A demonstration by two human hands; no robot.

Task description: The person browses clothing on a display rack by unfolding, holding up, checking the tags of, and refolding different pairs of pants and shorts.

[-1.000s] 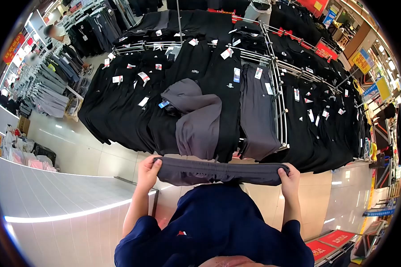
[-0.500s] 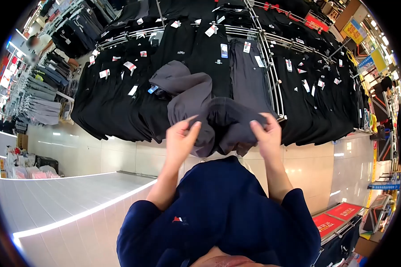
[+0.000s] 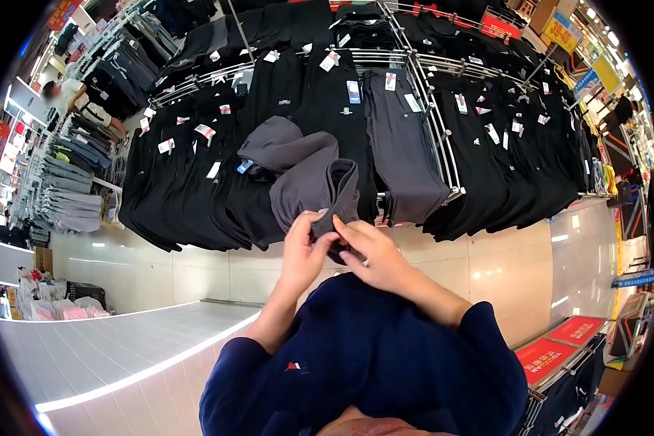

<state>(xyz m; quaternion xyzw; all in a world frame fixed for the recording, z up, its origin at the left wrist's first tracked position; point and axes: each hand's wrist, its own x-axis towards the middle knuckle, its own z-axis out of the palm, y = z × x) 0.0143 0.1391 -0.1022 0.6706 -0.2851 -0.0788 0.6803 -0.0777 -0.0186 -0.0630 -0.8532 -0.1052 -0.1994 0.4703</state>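
Observation:
A pair of grey trousers lies bunched over the black trousers on the rack, with a blue tag showing at its far left part. Its waistband end is folded narrow and stands up toward me. My left hand grips the near left side of this waistband end, fingers on the cloth. Close beside it, my right hand pinches the near right side, its thumb lower than the fingers. The two hands almost meet. Cloth between them is partly hidden by the fingers.
Black trousers with white tags hang over metal rails. Flat grey trousers hang right of the held pair. More black trousers are farther right. A white counter is at lower left, red signs at lower right. A person stands far left.
My hands were apart, holding the waistband spread wide. Now my right hand has come left to my left hand, and the waistband is folded narrow. The flat grey trousers on the right are uncovered.

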